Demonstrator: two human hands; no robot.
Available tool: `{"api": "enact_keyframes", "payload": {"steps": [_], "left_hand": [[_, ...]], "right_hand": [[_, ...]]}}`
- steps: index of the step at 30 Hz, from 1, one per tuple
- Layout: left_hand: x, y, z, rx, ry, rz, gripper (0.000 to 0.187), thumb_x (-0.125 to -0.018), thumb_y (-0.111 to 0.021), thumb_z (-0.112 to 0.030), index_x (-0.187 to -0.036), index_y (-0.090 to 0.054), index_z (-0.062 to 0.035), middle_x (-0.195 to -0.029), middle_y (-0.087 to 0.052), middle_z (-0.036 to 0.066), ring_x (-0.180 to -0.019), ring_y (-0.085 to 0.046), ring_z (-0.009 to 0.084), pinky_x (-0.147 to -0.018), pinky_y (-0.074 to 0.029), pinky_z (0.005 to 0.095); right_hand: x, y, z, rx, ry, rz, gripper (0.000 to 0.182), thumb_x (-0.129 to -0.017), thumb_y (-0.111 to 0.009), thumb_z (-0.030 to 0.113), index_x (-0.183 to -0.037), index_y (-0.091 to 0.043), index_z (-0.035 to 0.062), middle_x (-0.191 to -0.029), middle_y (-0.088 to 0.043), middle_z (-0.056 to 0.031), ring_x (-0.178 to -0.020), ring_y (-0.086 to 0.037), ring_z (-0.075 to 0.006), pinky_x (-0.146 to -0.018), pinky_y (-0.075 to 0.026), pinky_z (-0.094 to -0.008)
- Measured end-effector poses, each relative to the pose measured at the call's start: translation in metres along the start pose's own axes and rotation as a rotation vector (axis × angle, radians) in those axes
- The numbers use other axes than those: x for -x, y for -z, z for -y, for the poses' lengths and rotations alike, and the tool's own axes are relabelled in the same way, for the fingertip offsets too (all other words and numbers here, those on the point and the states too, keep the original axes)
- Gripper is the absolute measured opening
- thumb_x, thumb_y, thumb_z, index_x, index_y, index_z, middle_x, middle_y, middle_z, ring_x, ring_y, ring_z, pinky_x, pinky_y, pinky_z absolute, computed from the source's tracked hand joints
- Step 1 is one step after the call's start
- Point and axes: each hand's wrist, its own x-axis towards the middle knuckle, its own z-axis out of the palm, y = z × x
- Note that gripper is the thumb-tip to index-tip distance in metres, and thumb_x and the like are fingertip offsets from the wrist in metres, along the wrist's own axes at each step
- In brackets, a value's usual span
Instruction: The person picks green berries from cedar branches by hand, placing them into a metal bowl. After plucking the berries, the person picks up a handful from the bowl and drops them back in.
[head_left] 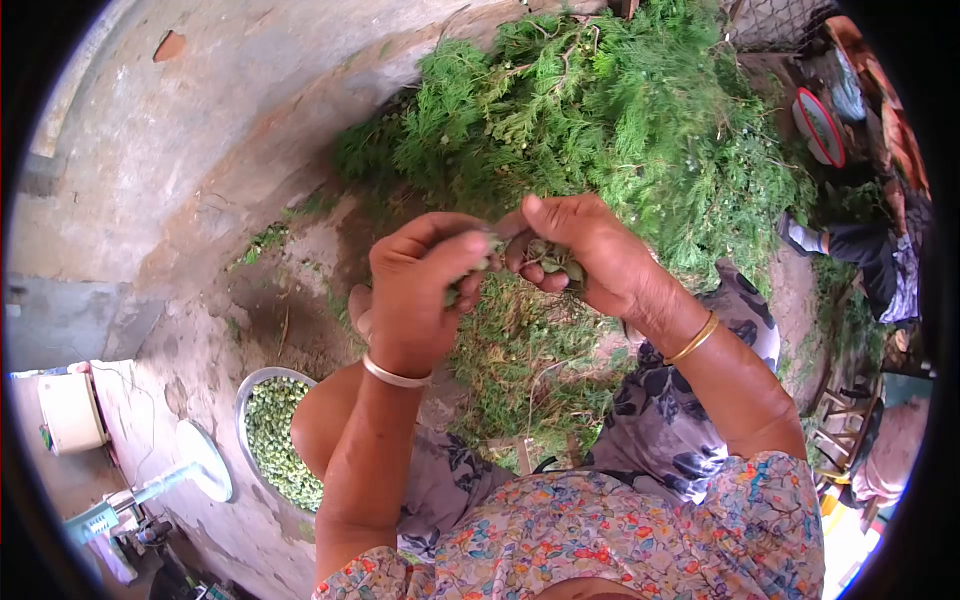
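My left hand [418, 285], with a silver bangle at the wrist, is closed in a pinch and smeared by motion. Bits of green cone show between its thumb and fingers. Facing it, fingertips almost meeting, my right hand [580, 245] curls around a few small green cones [548, 262] in its palm; a gold bangle circles that wrist. Both hands are raised above my lap, in front of a large heap of leafy evergreen branches [560, 120]. Below them, stripped green sprigs [530, 365] lie between my legs.
A metal basin [247, 410] full of small green cones stands left of my knee. Beyond it is a standing fan [205, 462]. Another person's leg [850, 245] and a red-rimmed bowl [820, 127] are at the right. A concrete wall [230, 90] rises at the left.
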Motion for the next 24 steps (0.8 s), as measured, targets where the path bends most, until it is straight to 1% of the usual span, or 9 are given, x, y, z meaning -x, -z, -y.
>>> {"api": "enact_keyframes", "payload": {"steps": [2,6,8,11,12,14,18,20,24], "left_hand": [[-0.007,0.014,0.007,0.817,0.092,0.228,0.016,-0.087,-0.056,-0.014,-0.095,-0.059,-0.0016,-0.078,-0.060,0.013,-0.056,-0.051,0.0132,-0.045,-0.039,0.0223],[-0.008,0.013,0.004,0.992,0.161,0.137,0.017,-0.089,-0.050,-0.017,-0.096,-0.055,-0.0021,-0.080,-0.059,0.016,-0.057,-0.052,0.0171,-0.044,-0.040,0.0252],[-0.007,0.007,0.000,0.877,0.147,0.107,0.013,-0.088,-0.052,-0.014,-0.093,-0.057,-0.0022,-0.082,-0.060,0.017,-0.058,-0.053,0.0161,-0.044,-0.040,0.0245],[-0.007,0.005,0.002,0.554,0.098,0.149,0.018,-0.087,-0.057,-0.015,-0.097,-0.060,-0.0009,-0.081,-0.060,0.014,-0.057,-0.053,0.0134,-0.044,-0.039,0.0205],[-0.006,0.004,0.003,0.554,0.098,0.148,0.018,-0.087,-0.057,-0.015,-0.097,-0.060,-0.0009,-0.081,-0.060,0.014,-0.057,-0.053,0.0134,-0.044,-0.039,0.0205],[-0.002,-0.003,0.004,0.073,0.007,0.151,0.015,-0.082,-0.061,-0.007,-0.094,-0.063,0.0020,-0.076,-0.063,0.011,-0.059,-0.057,0.0114,-0.044,-0.037,0.0192],[0.003,-0.018,-0.001,0.007,-0.084,0.204,0.017,-0.077,-0.064,0.000,-0.094,-0.065,0.0044,-0.074,-0.064,0.007,-0.059,-0.059,0.0102,-0.046,-0.040,0.0195],[0.004,-0.021,0.003,0.004,-0.096,0.201,0.016,-0.077,-0.064,0.001,-0.092,-0.065,0.0047,-0.073,-0.064,0.006,-0.058,-0.058,0.0104,-0.047,-0.041,0.0204],[0.002,-0.021,0.013,-0.130,-0.186,0.212,0.012,-0.078,-0.064,0.002,-0.089,-0.065,0.0051,-0.072,-0.064,0.006,-0.056,-0.057,0.0108,-0.050,-0.045,0.0226]], "right_hand": [[0.000,0.000,0.003,-0.200,-0.073,-0.040,0.041,-0.092,-0.039,0.028,-0.103,-0.058,-0.0074,-0.078,-0.059,-0.0139,-0.063,-0.051,-0.0151,-0.046,-0.035,-0.0222],[0.002,0.004,0.005,-0.192,-0.032,0.008,0.047,-0.088,-0.036,0.028,-0.108,-0.054,-0.0104,-0.080,-0.060,-0.0160,-0.068,-0.052,-0.0175,-0.049,-0.036,-0.0227],[0.002,0.005,0.006,-0.156,-0.030,0.052,0.042,-0.084,-0.041,0.019,-0.112,-0.052,-0.0102,-0.079,-0.060,-0.0161,-0.063,-0.052,-0.0162,-0.046,-0.036,-0.0223],[0.005,0.004,0.008,-0.011,0.022,0.079,0.040,-0.085,-0.049,0.018,-0.114,-0.052,-0.0089,-0.076,-0.061,-0.0149,-0.057,-0.051,-0.0139,-0.044,-0.035,-0.0216],[0.005,0.005,0.007,-0.011,0.022,0.080,0.040,-0.085,-0.049,0.018,-0.114,-0.052,-0.0089,-0.076,-0.061,-0.0149,-0.057,-0.051,-0.0139,-0.044,-0.035,-0.0216],[0.005,0.007,0.004,0.011,0.056,0.157,0.045,-0.086,-0.059,0.024,-0.116,-0.051,-0.0087,-0.072,-0.061,-0.0124,-0.054,-0.051,-0.0116,-0.042,-0.035,-0.0210],[0.008,0.008,0.005,0.137,-0.010,0.215,0.055,-0.086,-0.061,0.036,-0.117,-0.051,-0.0084,-0.075,-0.061,-0.0108,-0.058,-0.054,-0.0107,-0.042,-0.035,-0.0198],[0.008,0.008,0.002,0.198,-0.035,0.215,0.039,-0.092,-0.055,0.030,-0.112,-0.053,-0.0032,-0.080,-0.061,-0.0066,-0.064,-0.056,-0.0106,-0.045,-0.040,-0.0220],[0.005,0.007,-0.005,0.251,-0.051,0.163,0.039,-0.092,-0.053,0.035,-0.108,-0.056,0.0000,-0.082,-0.060,-0.0056,-0.063,-0.056,-0.0105,-0.046,-0.041,-0.0227]]}}
